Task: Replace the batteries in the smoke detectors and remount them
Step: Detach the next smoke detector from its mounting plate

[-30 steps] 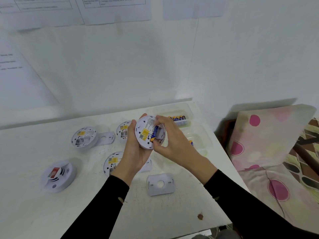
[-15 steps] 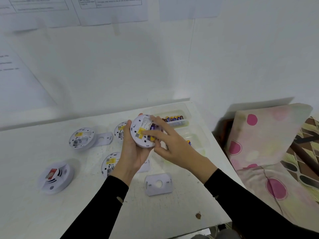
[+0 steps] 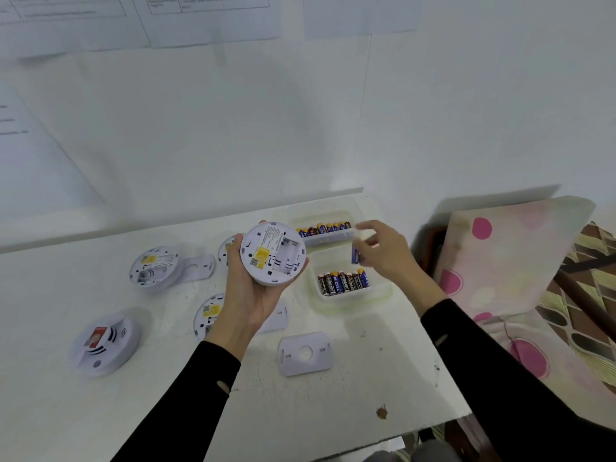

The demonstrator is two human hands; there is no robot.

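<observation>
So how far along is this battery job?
Early to midway, I'd say. Done: the held detector shows an empty battery bay. In hand: the left hand holds that detector while the right hand pinches one battery above the nearer tray. Left: fresh cells in, and the mounting plate lies loose, so remounting remains.

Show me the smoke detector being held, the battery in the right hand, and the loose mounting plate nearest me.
smoke detector (image 3: 262,255), head view, yellow label on its back.
battery (image 3: 355,255), head view, its blue body.
mounting plate (image 3: 311,366), head view, flat face below its hole.
</observation>
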